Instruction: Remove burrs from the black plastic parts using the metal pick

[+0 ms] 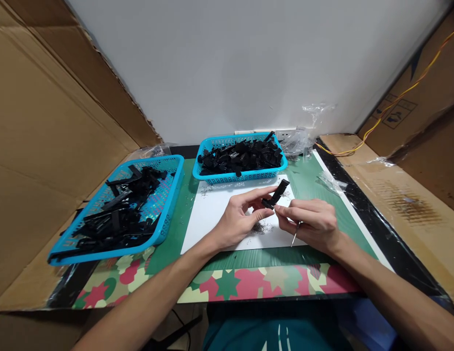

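Observation:
Between the thumb and fingers of my left hand (236, 222) is a black plastic part (280, 191), its long end pointing up and to the right. My right hand (310, 222) is closed, its thumb and forefinger pinched against the lower end of that part. A thin metal tool (295, 235) sticks out downward from under the curled right fingers; its kind is hard to tell. Whatever tiny piece the right fingertips may pinch is hidden. Below the hands, a pile of small thin metal pieces (261, 228) lies on a white sheet (201, 219).
A blue basket (197, 173) heaped with black plastic parts stands at the back. Another blue basket (171, 195) of black parts sits on the left. Clear plastic bags (298, 141) lie at the back right. Cardboard walls (47, 97) flank the green mat (171, 229).

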Action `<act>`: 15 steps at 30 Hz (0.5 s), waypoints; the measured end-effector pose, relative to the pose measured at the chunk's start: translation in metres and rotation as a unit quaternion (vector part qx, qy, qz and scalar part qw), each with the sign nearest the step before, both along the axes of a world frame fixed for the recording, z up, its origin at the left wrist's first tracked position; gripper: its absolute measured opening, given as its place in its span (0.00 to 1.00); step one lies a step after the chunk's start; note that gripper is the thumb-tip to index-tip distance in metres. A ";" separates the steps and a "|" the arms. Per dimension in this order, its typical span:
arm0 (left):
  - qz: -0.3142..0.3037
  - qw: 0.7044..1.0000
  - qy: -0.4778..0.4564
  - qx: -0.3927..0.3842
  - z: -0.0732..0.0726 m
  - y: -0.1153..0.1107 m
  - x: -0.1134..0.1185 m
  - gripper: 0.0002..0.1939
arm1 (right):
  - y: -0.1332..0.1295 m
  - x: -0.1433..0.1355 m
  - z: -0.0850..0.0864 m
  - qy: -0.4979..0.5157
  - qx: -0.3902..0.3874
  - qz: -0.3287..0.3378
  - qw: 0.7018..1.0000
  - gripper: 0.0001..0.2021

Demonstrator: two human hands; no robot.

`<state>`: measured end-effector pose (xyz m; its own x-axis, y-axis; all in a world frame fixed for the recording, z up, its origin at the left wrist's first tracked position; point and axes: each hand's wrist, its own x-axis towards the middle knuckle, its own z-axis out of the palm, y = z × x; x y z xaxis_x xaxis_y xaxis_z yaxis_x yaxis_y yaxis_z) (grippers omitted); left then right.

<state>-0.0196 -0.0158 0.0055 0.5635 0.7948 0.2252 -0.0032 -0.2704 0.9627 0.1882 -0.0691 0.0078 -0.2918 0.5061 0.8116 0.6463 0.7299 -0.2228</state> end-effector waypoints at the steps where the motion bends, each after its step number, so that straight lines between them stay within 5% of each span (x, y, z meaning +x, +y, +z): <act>1: 0.004 1.000 0.010 0.007 0.001 0.000 0.000 0.27 | 0.000 0.000 0.000 -0.009 -0.003 -0.003 1.000 0.11; 15: 0.017 0.997 0.058 0.039 0.011 -0.002 0.000 0.20 | 0.000 0.001 -0.004 -0.028 -0.012 -0.004 1.000 0.15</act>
<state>-0.0201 -0.0180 0.0168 0.5623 0.7966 0.2220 0.1169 -0.3423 0.9323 0.1887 -0.0687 0.0036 -0.3328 0.5278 0.7814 0.6643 0.7194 -0.2030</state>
